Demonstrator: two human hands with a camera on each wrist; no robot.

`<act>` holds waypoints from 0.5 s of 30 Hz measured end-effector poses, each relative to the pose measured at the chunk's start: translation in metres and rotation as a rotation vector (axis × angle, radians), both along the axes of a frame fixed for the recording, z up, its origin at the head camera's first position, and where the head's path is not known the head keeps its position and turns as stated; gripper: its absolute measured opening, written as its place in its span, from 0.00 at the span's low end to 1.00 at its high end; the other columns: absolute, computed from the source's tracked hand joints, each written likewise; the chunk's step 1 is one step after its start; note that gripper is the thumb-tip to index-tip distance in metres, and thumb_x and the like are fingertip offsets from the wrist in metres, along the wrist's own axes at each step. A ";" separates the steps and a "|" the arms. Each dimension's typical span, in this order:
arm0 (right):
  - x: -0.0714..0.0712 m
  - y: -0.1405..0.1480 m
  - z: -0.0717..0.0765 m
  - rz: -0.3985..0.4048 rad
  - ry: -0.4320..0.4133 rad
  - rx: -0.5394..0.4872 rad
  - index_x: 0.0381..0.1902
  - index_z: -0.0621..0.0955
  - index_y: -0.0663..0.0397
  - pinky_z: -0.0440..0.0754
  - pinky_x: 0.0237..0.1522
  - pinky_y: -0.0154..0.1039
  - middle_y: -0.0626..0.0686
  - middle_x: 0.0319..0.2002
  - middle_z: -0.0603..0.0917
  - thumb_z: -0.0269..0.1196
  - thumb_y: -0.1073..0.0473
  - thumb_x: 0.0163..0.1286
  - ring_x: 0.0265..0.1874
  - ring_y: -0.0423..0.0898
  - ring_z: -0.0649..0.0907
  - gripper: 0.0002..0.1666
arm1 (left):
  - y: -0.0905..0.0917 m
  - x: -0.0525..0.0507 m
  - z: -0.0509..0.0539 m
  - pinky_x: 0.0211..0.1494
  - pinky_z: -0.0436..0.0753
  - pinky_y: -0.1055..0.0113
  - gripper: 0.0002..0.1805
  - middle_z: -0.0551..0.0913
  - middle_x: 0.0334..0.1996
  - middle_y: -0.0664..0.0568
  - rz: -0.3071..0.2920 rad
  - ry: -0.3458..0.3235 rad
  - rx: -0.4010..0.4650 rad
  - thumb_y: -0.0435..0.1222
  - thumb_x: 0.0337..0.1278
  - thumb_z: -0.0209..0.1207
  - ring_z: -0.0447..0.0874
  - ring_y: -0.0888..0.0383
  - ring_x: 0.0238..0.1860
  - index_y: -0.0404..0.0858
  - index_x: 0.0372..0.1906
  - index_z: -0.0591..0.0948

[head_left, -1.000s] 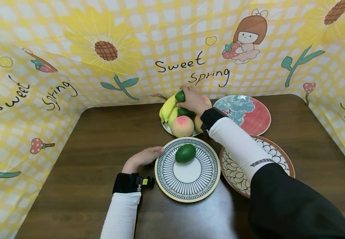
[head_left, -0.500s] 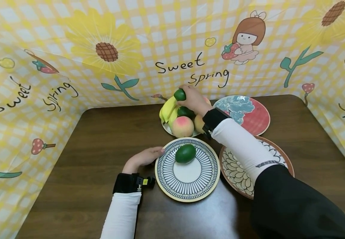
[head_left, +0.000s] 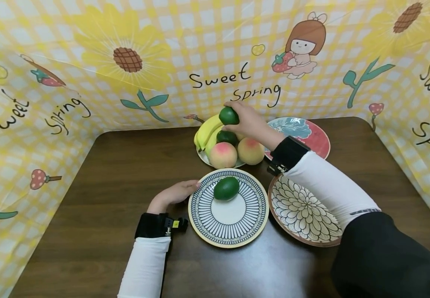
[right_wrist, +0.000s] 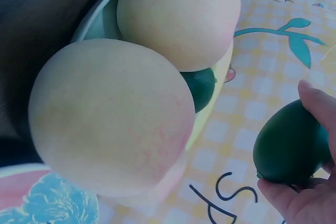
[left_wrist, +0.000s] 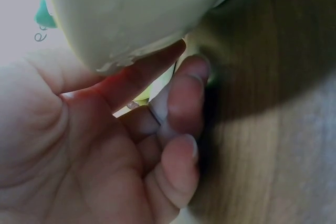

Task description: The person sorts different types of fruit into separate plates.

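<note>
My right hand (head_left: 250, 121) pinches a dark green fruit (head_left: 228, 115) above the back plate of fruit; the right wrist view shows the same fruit (right_wrist: 292, 143) between thumb and fingers. Under it lie bananas (head_left: 208, 131), another green fruit (head_left: 227, 137) and peaches (head_left: 223, 155). My left hand (head_left: 174, 194) holds the left rim of the blue-patterned plate (head_left: 228, 236), thumb on the edge. In the left wrist view its fingers (left_wrist: 184, 103) are bent below the plate's underside (left_wrist: 131, 14). One green fruit (head_left: 226, 188) lies on that plate.
At the right stands a brown-rimmed plate with a petal pattern (head_left: 304, 211), partly under my right forearm. Behind it is a red and blue plate (head_left: 317, 138). A yellow checked cloth (head_left: 207, 41) rises along the table's back and sides.
My right hand has lifted the green fruit slightly off the fruit plate and moved a little right, uncovering a peach. The left hand keeps its hold on the plate; the head view has shifted slightly.
</note>
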State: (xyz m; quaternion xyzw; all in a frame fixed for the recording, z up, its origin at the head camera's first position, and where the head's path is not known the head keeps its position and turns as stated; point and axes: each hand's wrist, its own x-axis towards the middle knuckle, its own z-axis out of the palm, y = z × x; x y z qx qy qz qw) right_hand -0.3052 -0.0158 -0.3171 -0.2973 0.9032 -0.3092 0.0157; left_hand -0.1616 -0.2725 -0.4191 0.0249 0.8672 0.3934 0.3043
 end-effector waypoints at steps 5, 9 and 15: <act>0.011 0.008 0.003 0.027 0.006 -0.018 0.75 0.67 0.57 0.78 0.64 0.54 0.64 0.70 0.72 0.73 0.51 0.66 0.62 0.61 0.78 0.46 | -0.002 0.000 -0.001 0.81 0.58 0.39 0.29 0.69 0.74 0.35 -0.016 0.024 0.009 0.44 0.84 0.38 0.59 0.37 0.79 0.32 0.77 0.64; 0.022 0.014 0.003 0.058 0.029 -0.032 0.75 0.68 0.57 0.78 0.65 0.54 0.64 0.70 0.72 0.74 0.51 0.66 0.63 0.60 0.77 0.45 | -0.003 -0.001 0.000 0.81 0.58 0.39 0.28 0.70 0.73 0.34 -0.033 0.035 0.022 0.43 0.84 0.37 0.60 0.36 0.79 0.31 0.77 0.64; 0.043 0.023 -0.002 0.113 0.049 0.000 0.73 0.70 0.59 0.77 0.67 0.55 0.66 0.69 0.73 0.74 0.53 0.65 0.64 0.61 0.77 0.44 | -0.001 -0.002 -0.002 0.82 0.57 0.40 0.28 0.69 0.74 0.34 -0.025 0.016 0.022 0.43 0.84 0.37 0.59 0.36 0.79 0.31 0.77 0.64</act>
